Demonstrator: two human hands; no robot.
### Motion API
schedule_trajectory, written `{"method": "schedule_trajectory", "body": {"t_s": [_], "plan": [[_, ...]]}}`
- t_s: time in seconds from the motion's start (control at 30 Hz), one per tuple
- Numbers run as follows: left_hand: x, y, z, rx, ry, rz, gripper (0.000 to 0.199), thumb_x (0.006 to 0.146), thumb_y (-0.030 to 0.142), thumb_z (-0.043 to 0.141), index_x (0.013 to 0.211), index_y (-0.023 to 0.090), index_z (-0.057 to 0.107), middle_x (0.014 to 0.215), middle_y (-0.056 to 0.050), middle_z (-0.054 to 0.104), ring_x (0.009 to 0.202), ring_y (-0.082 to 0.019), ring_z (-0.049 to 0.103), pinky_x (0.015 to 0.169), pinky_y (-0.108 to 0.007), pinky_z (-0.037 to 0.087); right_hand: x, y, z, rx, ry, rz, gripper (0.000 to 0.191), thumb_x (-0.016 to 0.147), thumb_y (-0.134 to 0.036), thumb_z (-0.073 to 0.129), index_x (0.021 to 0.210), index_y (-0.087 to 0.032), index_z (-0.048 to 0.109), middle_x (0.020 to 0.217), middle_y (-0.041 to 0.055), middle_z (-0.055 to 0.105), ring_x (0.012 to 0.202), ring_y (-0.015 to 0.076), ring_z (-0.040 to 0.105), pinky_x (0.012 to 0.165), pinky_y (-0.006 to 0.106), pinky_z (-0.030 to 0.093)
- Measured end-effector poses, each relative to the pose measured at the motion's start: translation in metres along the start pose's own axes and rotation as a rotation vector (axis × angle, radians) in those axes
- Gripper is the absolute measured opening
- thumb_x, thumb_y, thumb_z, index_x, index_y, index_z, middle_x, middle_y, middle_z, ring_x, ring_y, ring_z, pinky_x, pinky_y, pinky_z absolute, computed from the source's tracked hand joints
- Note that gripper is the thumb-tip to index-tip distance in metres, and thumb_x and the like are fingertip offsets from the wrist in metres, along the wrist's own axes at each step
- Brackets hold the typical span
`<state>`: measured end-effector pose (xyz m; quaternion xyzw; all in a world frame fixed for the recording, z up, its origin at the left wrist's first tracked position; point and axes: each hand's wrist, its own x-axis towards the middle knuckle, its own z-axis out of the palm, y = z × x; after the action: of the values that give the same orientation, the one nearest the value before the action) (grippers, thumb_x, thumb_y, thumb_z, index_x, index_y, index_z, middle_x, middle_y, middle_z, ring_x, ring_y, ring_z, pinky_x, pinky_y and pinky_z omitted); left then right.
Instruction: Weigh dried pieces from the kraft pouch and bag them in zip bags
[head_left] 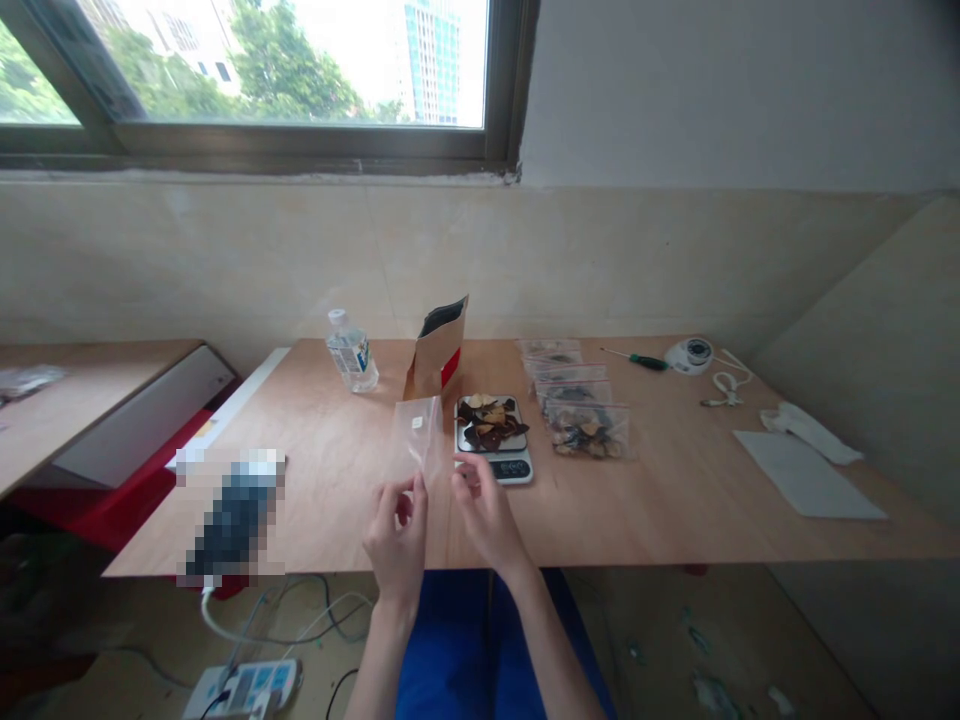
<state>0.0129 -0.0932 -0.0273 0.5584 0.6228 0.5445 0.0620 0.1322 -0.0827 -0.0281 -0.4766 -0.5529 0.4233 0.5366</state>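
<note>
Both my left hand (397,540) and right hand (486,515) lift a clear plastic zip bag (416,435) upright, my fingers (411,492) pinched narrow on its lower edge, just beside a kitchen scale (514,468) piled with dried slices (491,422)

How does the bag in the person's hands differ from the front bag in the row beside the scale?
The clear plastic bag stands upright between the left hand and right hand, while the front bag lies on the wooden table. The held bag looks empty, while the front bag is filled with dark and tan dried slices. Both are clear plastic.
</note>
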Motion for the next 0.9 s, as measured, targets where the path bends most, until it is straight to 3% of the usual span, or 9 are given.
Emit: {"method": "schedule_trajectory", "body": {"t_s": [0.1,0.2,0.3,0.37,0.43,0.5,0.63,0.73,0.9], "plan": [[-0.010,0.008,0.005,-0.137,-0.108,-0.029,0.016,0.083,0.034,0.054,0.082,0.019,0.061,0.069,0.000,0.057,0.056,-0.011,0.052,0.056,-0.022,0.042,0.003,-0.008,0.018,0.105,-0.002,0.057,0.028,0.085,-0.040,0.051,0.107,-0.022,0.050,0.088,0.0026,0.060,0.073,0.0145,0.057,0.062,0.025,0.046],[-0.014,0.009,0.011,-0.242,-0.158,-0.150,0.020,0.083,0.037,0.054,0.084,0.018,0.060,0.068,0.000,0.059,0.055,-0.011,0.053,0.054,-0.023,0.043,0.010,-0.001,0.013,0.196,0.023,0.097,0.019,0.085,-0.037,0.051,0.097,-0.021,0.050,0.074,-0.0013,0.057,0.059,0.0116,0.052,0.054,0.023,0.043],[-0.012,0.012,0.017,-0.313,0.040,-0.322,0.024,0.083,0.042,0.052,0.080,0.018,0.053,0.065,0.002,0.055,0.054,-0.011,0.051,0.051,-0.022,0.041,0.010,0.012,-0.003,0.243,0.081,0.143,0.017,0.085,-0.037,0.050,0.091,-0.021,0.047,0.065,-0.0044,0.052,0.051,0.0099,0.048,0.048,0.021,0.039],[-0.007,0.014,0.022,-0.369,0.210,-0.402,0.025,0.084,0.043,0.049,0.080,0.018,0.047,0.065,0.003,0.051,0.055,-0.010,0.050,0.051,-0.021,0.040,0.005,0.017,-0.013,0.206,0.037,0.147,0.019,0.086,-0.038,0.050,0.092,-0.021,0.048,0.063,-0.0041,0.052,0.054,0.0109,0.050,0.051,0.022,0.041],[-0.001,0.016,0.026,-0.414,0.273,-0.425,0.026,0.085,0.044,0.047,0.081,0.019,0.043,0.066,0.004,0.049,0.054,-0.010,0.048,0.051,-0.021,0.039,-0.001,0.018,-0.021,0.109,-0.060,0.097,0.022,0.087,-0.039,0.048,0.100,-0.021,0.050,0.075,-0.0001,0.059,0.066,0.0134,0.057,0.061,0.026,0.047],[0.006,0.018,0.030,-0.408,0.259,-0.402,0.026,0.085,0.044,0.047,0.079,0.019,0.042,0.066,0.004,0.046,0.055,-0.009,0.046,0.052,-0.022,0.038,-0.002,0.019,-0.027,-0.039,-0.075,-0.009,0.025,0.089,-0.039,0.045,0.107,-0.023,0.052,0.098,0.0049,0.060,0.087,0.0168,0.058,0.076,0.031,0.048],[0.016,0.018,0.032,-0.299,0.178,-0.339,0.025,0.085,0.041,0.048,0.073,0.019,0.044,0.063,0.005,0.044,0.056,-0.010,0.045,0.055,-0.023,0.037,0.018,0.031,-0.040,-0.416,0.225,-0.221,0.030,0.090,-0.037,0.042,0.114,-0.022,0.051,0.116,0.0109,0.053,0.112,0.0235,0.047,0.097,0.044,0.038],[0.019,0.015,0.035,-0.278,0.117,-0.356,0.025,0.085,0.040,0.047,0.071,0.019,0.045,0.062,0.004,0.044,0.056,-0.011,0.045,0.055,-0.023,0.037,0.044,0.052,-0.047,-0.662,0.356,-0.278,0.039,0.085,-0.038,0.049,0.118,-0.017,0.047,0.120,0.0164,0.049,0.117,0.0299,0.042,0.096,0.051,0.034],[0.022,0.011,0.045,-0.291,0.087,-0.369,0.024,0.086,0.040,0.046,0.074,0.019,0.046,0.064,0.003,0.048,0.058,-0.012,0.048,0.057,-0.024,0.038,0.070,0.079,-0.046,-0.868,0.333,-0.240,0.049,0.080,-0.039,0.055,0.119,-0.011,0.048,0.113,0.0210,0.052,0.108,0.0342,0.046,0.089,0.051,0.038]]}}
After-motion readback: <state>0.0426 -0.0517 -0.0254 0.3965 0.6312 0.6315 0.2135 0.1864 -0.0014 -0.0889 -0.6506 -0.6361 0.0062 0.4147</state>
